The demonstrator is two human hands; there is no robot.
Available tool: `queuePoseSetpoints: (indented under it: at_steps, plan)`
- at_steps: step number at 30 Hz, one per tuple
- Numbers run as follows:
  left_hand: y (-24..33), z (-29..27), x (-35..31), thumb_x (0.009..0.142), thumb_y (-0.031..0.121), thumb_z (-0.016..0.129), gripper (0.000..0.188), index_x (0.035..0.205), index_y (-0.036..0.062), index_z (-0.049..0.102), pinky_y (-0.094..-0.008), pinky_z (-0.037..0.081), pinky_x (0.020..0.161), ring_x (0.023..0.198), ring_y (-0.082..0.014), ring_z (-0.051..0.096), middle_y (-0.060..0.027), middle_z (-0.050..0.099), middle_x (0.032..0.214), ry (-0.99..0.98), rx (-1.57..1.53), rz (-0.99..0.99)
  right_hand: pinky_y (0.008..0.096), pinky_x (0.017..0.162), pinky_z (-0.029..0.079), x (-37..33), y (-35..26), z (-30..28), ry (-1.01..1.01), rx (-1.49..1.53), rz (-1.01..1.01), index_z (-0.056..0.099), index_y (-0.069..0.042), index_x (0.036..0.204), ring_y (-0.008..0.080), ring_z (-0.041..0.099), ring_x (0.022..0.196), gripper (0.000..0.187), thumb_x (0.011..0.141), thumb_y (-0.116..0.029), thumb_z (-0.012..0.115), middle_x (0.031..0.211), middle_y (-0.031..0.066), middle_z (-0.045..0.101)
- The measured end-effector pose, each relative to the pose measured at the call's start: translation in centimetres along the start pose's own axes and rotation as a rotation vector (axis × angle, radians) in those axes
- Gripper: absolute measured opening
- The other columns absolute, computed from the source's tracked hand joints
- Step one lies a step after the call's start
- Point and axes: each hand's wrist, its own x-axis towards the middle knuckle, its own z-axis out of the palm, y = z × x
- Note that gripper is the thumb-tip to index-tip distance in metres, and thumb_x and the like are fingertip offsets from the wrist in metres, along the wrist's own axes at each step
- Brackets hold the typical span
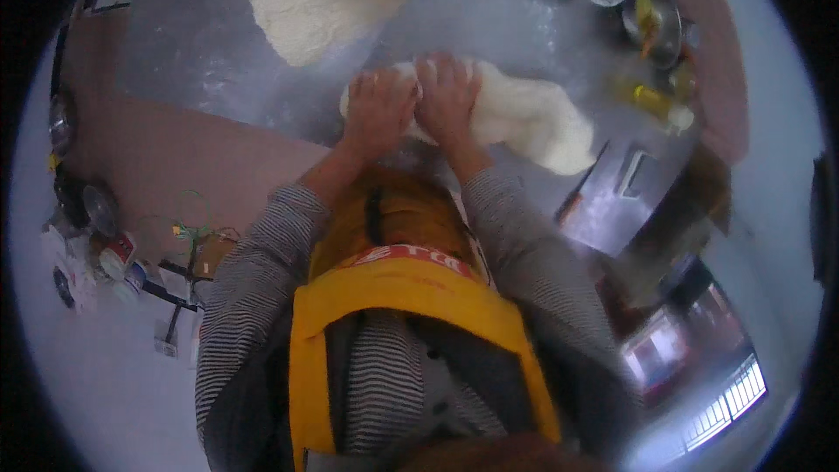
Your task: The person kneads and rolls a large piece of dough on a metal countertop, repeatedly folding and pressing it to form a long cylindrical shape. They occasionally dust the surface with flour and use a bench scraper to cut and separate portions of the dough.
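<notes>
Red-and-white lettering (pixel 415 255) marks the yellow apron (pixel 402 287) at centre. Striped sleeves (pixel 284 227) reach toward twelve o'clock, where the left hand (pixel 379 114) and right hand (pixel 447 98) press side by side, fingers (pixel 441 68) curled over a pale dough roll (pixel 535 121) stretching from beneath them toward four o'clock on the floured desk (pixel 494 13).

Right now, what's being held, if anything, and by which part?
The left hand and right hand lie side by side on the left part of the long dough piece, its right end untouched. Whether they grip or only press cannot be told.
</notes>
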Motion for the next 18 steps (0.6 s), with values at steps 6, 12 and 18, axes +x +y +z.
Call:
queuePoseSetpoints:
  at_steps: [6,12,18]
  plan:
    - [-2.9,4.8,8.6,0.09,0.025,0.058,0.021,0.1,0.0088,0.066,-0.0468,0.048,0.081,0.091,-0.031,0.06,-0.0101,0.065,0.098,0.176,-0.079,-0.012,0.054,0.107,0.027,8.3,3.6,3.7,-0.026,-0.03,0.144,0.064,-0.019,0.117,0.0263,0.051,0.119,0.035,0.084,-0.031,0.06,0.122,0.0068,0.059]
    - [-5.3,3.7,6.9,0.086,0.025,0.061,0.018,0.092,0.0084,0.065,-0.0464,0.048,0.075,0.088,-0.0301,0.06,-0.0079,0.065,0.096,-0.057,-0.256,0.135,0.0422,0.097,0.044,13.2,12.4,0.8,-0.4,0.452,-0.183,0.064,-0.014,0.118,0.0305,0.057,0.112,0.036,0.09,-0.033,0.054,0.118,0.0089,0.064]
    - [-1.1,-1.5,-4.3,0.081,0.018,0.065,0.025,0.103,0.0053,0.061,-0.0485,0.044,0.086,0.096,-0.0333,0.058,-0.0135,0.061,0.108,-0.176,-0.412,0.231,0.0463,0.089,0.046,2.8,12.3,-3.6,-0.382,-0.071,0.133,0.063,-0.005,0.107,0.0418,0.059,0.1,0.03,0.091,-0.028,0.053,0.104,0.019,0.066]
